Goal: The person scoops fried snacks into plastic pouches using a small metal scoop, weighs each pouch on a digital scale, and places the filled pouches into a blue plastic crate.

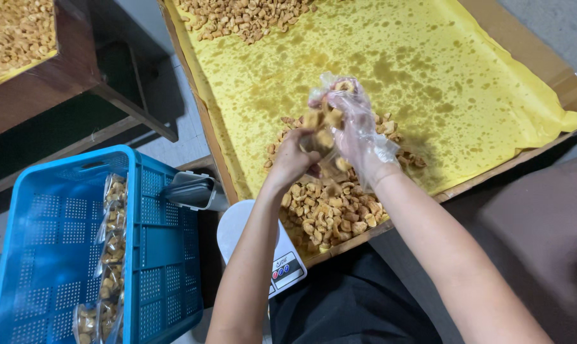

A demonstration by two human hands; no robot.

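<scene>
— Yellow paper [467,70], spotted with dark oil marks, lines the big wooden tray [559,75] under both hands. What do the hands hold?

— The left hand [293,159] is bare and closed around a small clear bag [323,143], which it holds just above the tray. The right hand [352,118] wears a thin plastic glove, and its fingers are pinched together on a few pale fried snack pieces [323,118] at the mouth of the bag. Some pieces are already inside the bag.

— Where are the other pieces?

— One heap [330,210] lies on the paper directly under the hands, at the near edge of the tray. A second heap [244,18] lies at the far end, well apart.

— And beside the tray?

— To the left stands a blue plastic crate [53,255]. Along its inner wall there is a row of filled clear packets [110,248] with the same snack. Between crate and tray I see a white scale [282,264], partly hidden by the left forearm, and a metal scoop [190,190] near it.
</scene>
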